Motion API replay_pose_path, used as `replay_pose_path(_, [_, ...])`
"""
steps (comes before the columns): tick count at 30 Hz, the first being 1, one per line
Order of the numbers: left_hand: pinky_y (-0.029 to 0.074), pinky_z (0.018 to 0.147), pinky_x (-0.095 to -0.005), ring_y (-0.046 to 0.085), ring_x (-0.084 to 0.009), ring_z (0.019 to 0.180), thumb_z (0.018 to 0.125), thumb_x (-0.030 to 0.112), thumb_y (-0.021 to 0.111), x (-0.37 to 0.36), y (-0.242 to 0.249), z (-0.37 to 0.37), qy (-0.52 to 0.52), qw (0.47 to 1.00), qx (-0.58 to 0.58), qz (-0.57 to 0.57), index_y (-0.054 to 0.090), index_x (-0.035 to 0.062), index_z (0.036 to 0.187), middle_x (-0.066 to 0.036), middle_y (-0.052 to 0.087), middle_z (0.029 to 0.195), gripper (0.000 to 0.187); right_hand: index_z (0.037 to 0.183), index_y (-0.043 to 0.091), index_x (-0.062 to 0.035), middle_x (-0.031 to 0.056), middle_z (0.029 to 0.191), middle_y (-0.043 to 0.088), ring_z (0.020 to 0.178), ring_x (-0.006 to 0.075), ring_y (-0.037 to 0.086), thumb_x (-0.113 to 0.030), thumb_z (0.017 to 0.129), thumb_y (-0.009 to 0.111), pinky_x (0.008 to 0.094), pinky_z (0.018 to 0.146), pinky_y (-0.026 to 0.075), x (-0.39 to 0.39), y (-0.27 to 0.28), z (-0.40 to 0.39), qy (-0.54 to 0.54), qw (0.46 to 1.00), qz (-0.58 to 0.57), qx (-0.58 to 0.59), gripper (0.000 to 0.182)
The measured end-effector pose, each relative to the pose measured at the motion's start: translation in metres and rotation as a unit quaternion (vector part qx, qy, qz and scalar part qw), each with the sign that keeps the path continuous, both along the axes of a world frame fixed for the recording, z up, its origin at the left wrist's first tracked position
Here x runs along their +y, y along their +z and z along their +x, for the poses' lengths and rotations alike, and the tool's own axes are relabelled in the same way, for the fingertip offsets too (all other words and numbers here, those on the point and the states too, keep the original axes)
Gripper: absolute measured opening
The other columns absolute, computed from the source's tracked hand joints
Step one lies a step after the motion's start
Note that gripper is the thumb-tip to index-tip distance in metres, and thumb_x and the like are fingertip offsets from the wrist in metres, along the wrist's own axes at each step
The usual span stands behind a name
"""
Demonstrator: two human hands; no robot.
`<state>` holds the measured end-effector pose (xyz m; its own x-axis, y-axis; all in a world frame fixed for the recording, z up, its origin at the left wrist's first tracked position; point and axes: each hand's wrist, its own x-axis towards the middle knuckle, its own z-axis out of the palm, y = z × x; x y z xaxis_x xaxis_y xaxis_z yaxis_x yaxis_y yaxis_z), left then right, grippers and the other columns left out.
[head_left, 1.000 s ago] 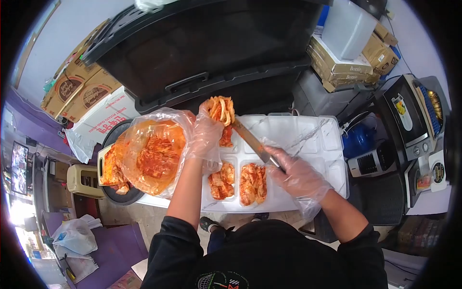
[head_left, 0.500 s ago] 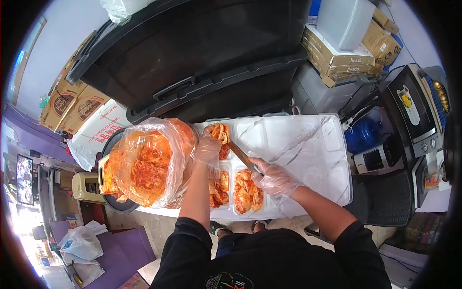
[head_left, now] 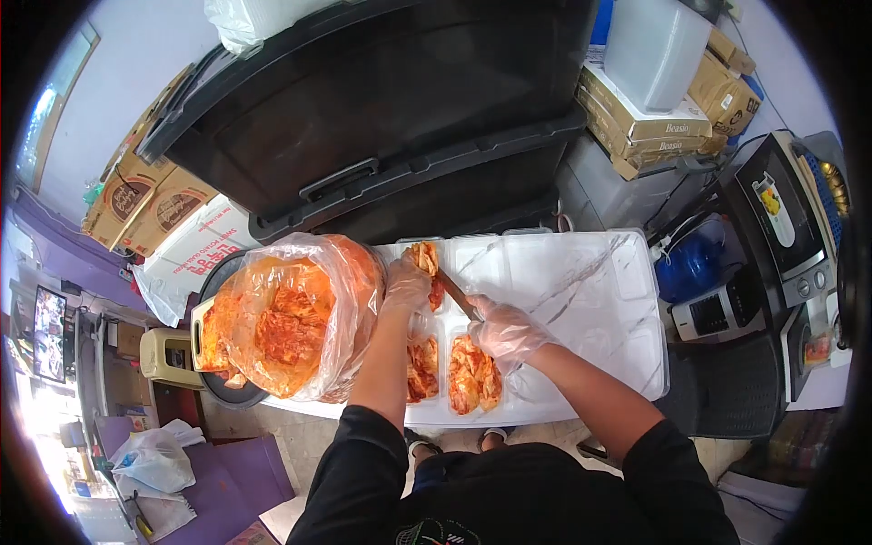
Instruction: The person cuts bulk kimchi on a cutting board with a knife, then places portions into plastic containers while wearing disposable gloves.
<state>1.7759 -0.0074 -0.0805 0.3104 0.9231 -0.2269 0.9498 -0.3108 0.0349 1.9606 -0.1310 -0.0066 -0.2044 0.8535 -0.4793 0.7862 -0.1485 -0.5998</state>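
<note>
Far left, a white plastic bag (head_left: 153, 461) sits low, then a beige stool (head_left: 166, 352), and here's the black round tray (head_left: 232, 396) poking out under the cutting board (head_left: 196, 331). Up bulges the clear bag (head_left: 350, 282) of red-sauced cabbage, a bulky wall right beside the left forearm. And the left hand (head_left: 408, 283), gloved, has its fingers curled round a folded cabbage piece (head_left: 424, 254), up at the back row of containers! In slants the knife (head_left: 459, 297), blade close to that piece, contact too small to tell, and the gloved right hand (head_left: 510, 332) is wrapped round the handle. Just in front, a filled container (head_left: 473, 374); behind it all, the black storage tub (head_left: 409, 109) walls off the far side. Further right, a blue jug (head_left: 688, 259), then an oven (head_left: 781, 218).

Edges now: the clear bag crowds the left end of the surface (head_left: 522, 413), the front edge runs near the wearer's body, and the roomiest stretch lies right of the right hand, over low clear containers (head_left: 627, 350).
</note>
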Motion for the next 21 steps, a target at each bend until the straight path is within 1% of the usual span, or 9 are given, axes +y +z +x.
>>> replay_pose_path(1, [0.050, 0.093, -0.0430, 0.065, -0.0360, 0.105, 0.085, 0.024, 0.061, 0.001, -0.011, -0.005, 0.000, 1.000, 0.001, 0.001, 0.050, 0.0000, 0.134, -0.022, 0.067, 0.112, 0.055, 0.145, 0.040, -0.0054, 0.0230, 0.093, 0.068, 0.087, 0.0343, 0.067, -0.028, 0.089, 0.057, 0.0412, 0.081, 0.051, 0.000, 0.001, 0.000, -0.002, 1.000, 0.002, 0.003, 0.062])
replay_pose_path(3, [0.052, 0.089, -0.0411, 0.066, -0.0358, 0.099, 0.086, 0.017, 0.063, 0.003, -0.044, -0.019, -0.125, 0.961, 0.019, 0.247, 0.043, 0.0030, 0.143, -0.022, 0.067, 0.107, 0.062, 0.142, 0.042, -0.0034, 0.0249, 0.092, 0.068, 0.087, 0.0363, 0.067, -0.025, 0.088, 0.057, 0.0428, 0.081, 0.051, -0.001, -0.012, 0.010, 0.018, 0.999, 0.032, 0.040, 0.060])
replay_pose_path(4, [0.052, 0.089, -0.0411, 0.066, -0.0358, 0.099, 0.086, 0.017, 0.063, -0.003, -0.021, -0.012, -0.127, 0.961, 0.020, 0.246, 0.043, 0.0030, 0.143, -0.022, 0.067, 0.107, 0.062, 0.139, 0.044, -0.0014, 0.0267, 0.091, 0.068, 0.088, 0.0383, 0.067, -0.023, 0.087, 0.057, 0.0444, 0.081, 0.051, -0.003, -0.013, 0.012, 0.038, 0.995, 0.059, 0.076, 0.058])
replay_pose_path(5, [0.050, 0.092, -0.0415, 0.064, -0.0351, 0.105, 0.087, 0.016, 0.064, -0.010, 0.003, -0.006, 0.048, 0.983, -0.131, 0.117, 0.041, 0.0099, 0.146, -0.023, 0.063, 0.117, 0.063, 0.139, 0.044, -0.0014, 0.0267, 0.091, 0.068, 0.088, 0.0383, 0.067, -0.023, 0.087, 0.057, 0.0444, 0.081, 0.051, -0.004, -0.010, 0.013, 0.036, 0.995, 0.059, 0.077, 0.058])
replay_pose_path(6, [0.049, 0.095, -0.0418, 0.061, -0.0345, 0.111, 0.088, 0.014, 0.065, -0.015, 0.022, 0.000, 0.220, 0.937, -0.272, -0.020, 0.039, 0.0167, 0.149, -0.023, 0.059, 0.126, 0.066, 0.139, 0.044, -0.0017, 0.0265, 0.091, 0.068, 0.089, 0.0381, 0.067, -0.023, 0.086, 0.058, 0.0442, 0.081, 0.051, -0.005, 0.004, 0.013, 0.006, 0.997, 0.025, 0.070, 0.058])
replay_pose_path(9, [0.049, 0.096, -0.0414, 0.062, -0.0333, 0.110, 0.091, 0.007, 0.059, -0.023, 0.032, -0.003, 0.212, 0.921, -0.325, -0.027, 0.036, 0.0262, 0.151, -0.021, 0.061, 0.124, 0.067, 0.140, 0.044, -0.0033, 0.0237, 0.089, 0.068, 0.086, 0.0352, 0.067, -0.026, 0.085, 0.060, 0.0420, 0.079, 0.051, -0.011, 0.010, 0.017, -0.030, 0.997, -0.004, 0.067, 0.062])
replay_pose_path(16, [0.051, 0.093, -0.0369, 0.064, -0.0271, 0.100, 0.093, 0.001, 0.055, -0.022, 0.039, 0.000, 0.143, 0.911, -0.387, -0.003, 0.039, 0.0159, 0.149, -0.018, 0.064, 0.113, 0.061, 0.142, 0.043, -0.0043, 0.0237, 0.083, 0.065, 0.080, 0.0349, 0.066, -0.028, 0.087, 0.057, 0.0422, 0.076, 0.049, -0.039, 0.025, 0.026, -0.017, 0.996, 0.050, 0.065, 0.061])
replay_pose_path(19, [0.052, 0.089, -0.0356, 0.065, -0.0272, 0.097, 0.094, 0.000, 0.052, -0.027, 0.057, 0.014, 0.199, 0.856, -0.472, -0.065, 0.049, 0.0081, 0.140, -0.018, 0.064, 0.114, 0.047, 0.143, 0.042, -0.0054, 0.0239, 0.080, 0.064, 0.077, 0.0365, 0.064, -0.026, 0.088, 0.056, 0.0438, 0.074, 0.049, -0.057, 0.041, 0.030, -0.026, 0.994, 0.067, 0.079, 0.060])
replay_pose_path(21, [0.049, 0.097, -0.0377, 0.062, -0.0331, 0.112, 0.093, 0.005, 0.051, -0.029, 0.076, 0.021, 0.223, 0.879, -0.403, -0.126, 0.057, 0.0039, 0.129, -0.021, 0.062, 0.124, 0.037, 0.143, 0.042, -0.0059, 0.0237, 0.080, 0.064, 0.076, 0.0368, 0.064, -0.026, 0.088, 0.056, 0.0444, 0.073, 0.049, -0.064, 0.040, 0.029, -0.028, 0.994, 0.078, 0.076, 0.059])
